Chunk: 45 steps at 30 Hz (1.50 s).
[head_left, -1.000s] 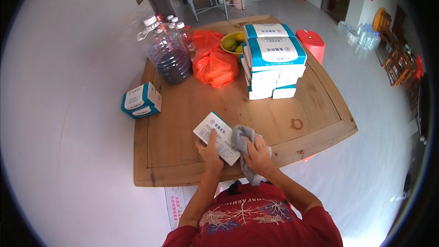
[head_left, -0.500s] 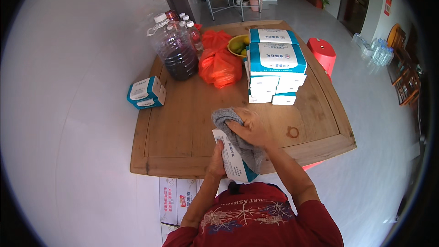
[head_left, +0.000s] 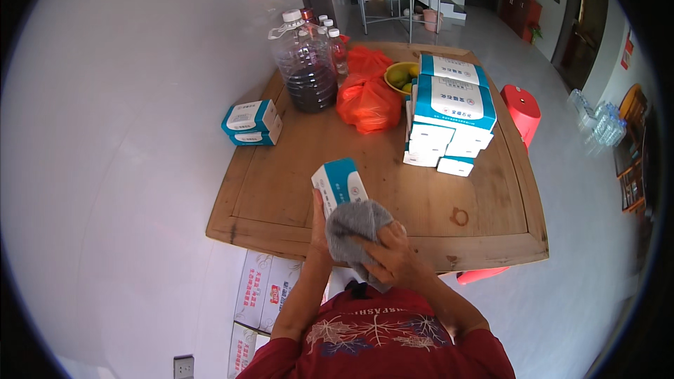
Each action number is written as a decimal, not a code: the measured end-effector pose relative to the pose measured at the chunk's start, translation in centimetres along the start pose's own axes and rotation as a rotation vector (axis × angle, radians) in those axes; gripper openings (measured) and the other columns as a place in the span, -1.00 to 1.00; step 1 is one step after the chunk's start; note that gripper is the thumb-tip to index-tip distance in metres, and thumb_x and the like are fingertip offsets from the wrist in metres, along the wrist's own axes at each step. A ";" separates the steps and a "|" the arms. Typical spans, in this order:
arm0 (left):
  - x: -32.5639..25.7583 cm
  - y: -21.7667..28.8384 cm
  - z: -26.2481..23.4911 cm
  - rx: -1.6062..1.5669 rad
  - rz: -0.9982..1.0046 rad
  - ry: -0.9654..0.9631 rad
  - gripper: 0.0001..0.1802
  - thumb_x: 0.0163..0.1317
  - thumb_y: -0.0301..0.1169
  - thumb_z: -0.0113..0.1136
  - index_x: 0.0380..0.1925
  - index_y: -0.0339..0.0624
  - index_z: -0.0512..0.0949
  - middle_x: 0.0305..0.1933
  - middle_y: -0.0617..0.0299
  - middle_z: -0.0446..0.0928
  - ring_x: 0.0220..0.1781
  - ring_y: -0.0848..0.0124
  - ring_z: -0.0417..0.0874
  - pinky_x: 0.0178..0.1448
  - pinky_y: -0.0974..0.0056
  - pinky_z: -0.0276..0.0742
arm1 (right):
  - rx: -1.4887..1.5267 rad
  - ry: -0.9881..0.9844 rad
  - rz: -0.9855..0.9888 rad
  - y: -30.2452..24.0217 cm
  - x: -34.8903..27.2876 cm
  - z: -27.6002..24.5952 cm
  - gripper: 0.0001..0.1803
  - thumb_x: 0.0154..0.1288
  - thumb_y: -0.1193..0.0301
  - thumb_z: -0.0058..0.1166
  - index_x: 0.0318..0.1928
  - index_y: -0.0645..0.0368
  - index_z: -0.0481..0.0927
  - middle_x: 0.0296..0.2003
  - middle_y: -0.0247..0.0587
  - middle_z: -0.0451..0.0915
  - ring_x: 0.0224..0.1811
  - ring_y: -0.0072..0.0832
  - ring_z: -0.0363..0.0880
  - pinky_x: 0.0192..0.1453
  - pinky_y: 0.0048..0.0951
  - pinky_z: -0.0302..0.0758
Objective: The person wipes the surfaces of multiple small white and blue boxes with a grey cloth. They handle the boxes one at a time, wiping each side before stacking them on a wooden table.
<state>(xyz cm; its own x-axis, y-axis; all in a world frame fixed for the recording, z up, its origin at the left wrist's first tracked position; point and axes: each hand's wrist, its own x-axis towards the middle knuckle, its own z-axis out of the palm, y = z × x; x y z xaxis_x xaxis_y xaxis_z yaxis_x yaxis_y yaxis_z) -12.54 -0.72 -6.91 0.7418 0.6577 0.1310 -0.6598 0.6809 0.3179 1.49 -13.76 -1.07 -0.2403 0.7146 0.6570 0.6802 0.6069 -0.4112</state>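
Observation:
Close to my body, over the table's near edge, my left hand (head_left: 320, 228) grips a white and teal tissue box (head_left: 340, 180) along its left side. My right hand (head_left: 393, 256) presses a grey cloth (head_left: 358, 231) against the box's near part, which the cloth hides. The box tilts, its teal end pointing away from me. Two similar boxes (head_left: 253, 123) lie stacked at the table's left edge. A taller stack of such boxes (head_left: 453, 109) stands at the right, farther back.
Behind sit a large clear jug (head_left: 309, 77) of dark liquid, red plastic bags (head_left: 368, 102) and a yellow bowl (head_left: 401, 76) of green fruit on the wooden table (head_left: 295, 175). A red stool (head_left: 521, 109) stands right; cartons (head_left: 263, 288) lie below the near edge.
The cloth has gone from the box's upper right side down to its near part. The box has been turned, so its teal end now faces away. The whole view has shifted.

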 end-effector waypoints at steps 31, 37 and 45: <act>4.8 0.1 4.8 0.016 0.178 0.207 -0.27 0.30 0.24 -0.29 0.22 -0.09 0.29 0.20 0.05 0.40 0.18 0.11 0.46 0.27 -0.01 0.38 | -0.061 0.428 0.226 3.0 4.3 0.4 -0.49 0.12 0.32 0.12 0.05 0.38 0.46 -0.03 0.25 0.33 0.05 0.20 0.31 0.17 -0.04 0.27; 4.2 -0.6 5.4 -0.039 0.114 -0.019 -0.26 0.23 0.27 -0.16 0.11 -0.13 0.40 0.10 0.06 0.48 0.11 0.17 0.51 0.21 0.04 0.44 | -0.471 0.275 -0.040 2.7 4.2 1.4 -0.40 -0.04 0.19 0.16 0.11 0.00 0.56 -0.08 -0.03 0.37 0.11 0.05 0.31 0.15 0.09 0.22; 3.3 -0.9 7.3 -0.001 0.063 0.231 -0.24 0.20 0.36 -0.26 0.01 -0.05 0.44 -0.10 0.14 0.58 -0.18 0.25 0.66 -0.16 0.17 0.66 | -0.393 0.088 0.012 1.4 2.3 1.2 -0.36 0.08 0.12 0.14 0.23 -0.08 0.44 0.10 0.04 0.33 0.21 -0.09 0.29 0.27 0.05 0.12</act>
<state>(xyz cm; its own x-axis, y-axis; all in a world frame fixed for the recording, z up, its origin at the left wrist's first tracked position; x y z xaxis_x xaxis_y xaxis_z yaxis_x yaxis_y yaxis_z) -8.62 -1.47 0.07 0.6523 0.7550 -0.0676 -0.7041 0.6365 0.3150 1.04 -10.79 -0.90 -0.1824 0.6780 0.7121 0.8996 0.4074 -0.1574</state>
